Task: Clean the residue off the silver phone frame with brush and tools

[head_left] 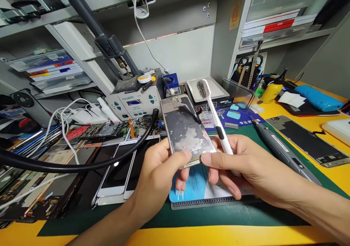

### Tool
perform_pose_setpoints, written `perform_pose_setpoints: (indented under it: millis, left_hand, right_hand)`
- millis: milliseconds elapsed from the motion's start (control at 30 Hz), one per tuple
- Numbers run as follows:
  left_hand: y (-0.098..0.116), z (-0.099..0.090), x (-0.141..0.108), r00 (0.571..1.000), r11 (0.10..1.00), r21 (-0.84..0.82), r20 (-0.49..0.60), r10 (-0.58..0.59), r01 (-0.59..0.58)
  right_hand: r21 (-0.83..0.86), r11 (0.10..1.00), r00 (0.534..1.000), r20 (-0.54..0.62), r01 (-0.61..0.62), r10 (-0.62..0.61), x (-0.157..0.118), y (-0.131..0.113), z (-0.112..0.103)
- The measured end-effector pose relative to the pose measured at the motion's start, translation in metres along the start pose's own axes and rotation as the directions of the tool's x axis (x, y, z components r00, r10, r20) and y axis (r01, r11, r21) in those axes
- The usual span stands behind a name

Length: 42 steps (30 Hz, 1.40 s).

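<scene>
Between my two hands a phone screen panel (186, 123) is held up, its dark back facing me with pale worn patches and bare metal edges. My left hand (162, 169) grips its lower left corner, thumb on top and fingers underneath. My right hand (235, 162) pinches the lower right corner between thumb and fingers. That same hand also holds a white toothbrush (216, 118), its dark bristles pointing up and its lower handle hidden in the palm. A blue and white sheet (191, 184) lies below on the green mat (153, 216).
A grey hot-air station (133, 102) stands behind, its black hose (82, 168) arching across the left. Phone screens (117, 173) and boards fill the left. A grey pen-shaped tool (284, 151) and another panel (306, 136) lie right, near a yellow bottle (272, 92).
</scene>
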<state>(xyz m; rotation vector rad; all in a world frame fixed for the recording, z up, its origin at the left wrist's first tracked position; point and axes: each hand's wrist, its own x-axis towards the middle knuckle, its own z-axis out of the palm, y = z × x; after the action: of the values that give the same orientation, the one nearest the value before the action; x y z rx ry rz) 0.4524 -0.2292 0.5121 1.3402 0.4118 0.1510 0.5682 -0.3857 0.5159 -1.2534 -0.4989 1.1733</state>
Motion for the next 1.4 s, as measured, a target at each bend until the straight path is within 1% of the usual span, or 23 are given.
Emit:
perform_pose_setpoints:
  millis: [100, 333, 567, 767, 867, 1033, 1167, 1400]
  left_hand:
    - [0.004, 0.001, 0.001, 0.999, 0.998, -0.061, 0.003, -0.033, 0.033]
    - [0.007, 0.002, 0.004, 0.997, 0.987, -0.14, 0.022, -0.074, 0.076]
    - [0.011, 0.003, 0.002, 0.992, 0.981, -0.148, 0.032, -0.125, 0.128]
    - [0.012, 0.004, 0.003, 0.992, 0.983, -0.137, 0.03, -0.12, 0.123]
    - [0.01, 0.003, 0.002, 0.996, 0.989, -0.117, 0.018, -0.084, 0.085]
    - [0.004, 0.0, -0.002, 0.999, 0.999, -0.011, -0.032, 0.038, -0.038]
    - [-0.002, -0.004, -0.004, 0.989, 0.987, 0.087, -0.054, 0.139, -0.134]
    - [-0.006, -0.005, -0.009, 0.969, 0.954, 0.197, -0.057, 0.242, -0.227]
  right_hand:
    - [0.007, 1.0, 1.0, 0.005, -0.009, 0.009, -0.001, 0.0, -0.001]
    - [0.007, 1.0, 0.999, 0.04, -0.012, 0.012, -0.001, 0.001, -0.003]
    - [0.016, 1.0, 0.997, 0.079, 0.013, -0.014, -0.002, 0.0, -0.007]
    - [0.023, 1.0, 0.996, 0.087, 0.009, -0.011, -0.003, -0.002, -0.005]
    - [0.018, 1.0, 0.996, 0.084, 0.008, -0.01, -0.003, -0.001, -0.005]
    - [-0.017, 1.0, 0.997, 0.073, -0.008, 0.009, -0.003, -0.001, -0.005]
    - [-0.055, 0.998, 0.998, 0.068, -0.012, 0.016, -0.005, -0.001, -0.004]
    - [-0.134, 0.991, 0.997, 0.072, 0.029, -0.019, -0.005, 0.001, -0.005]
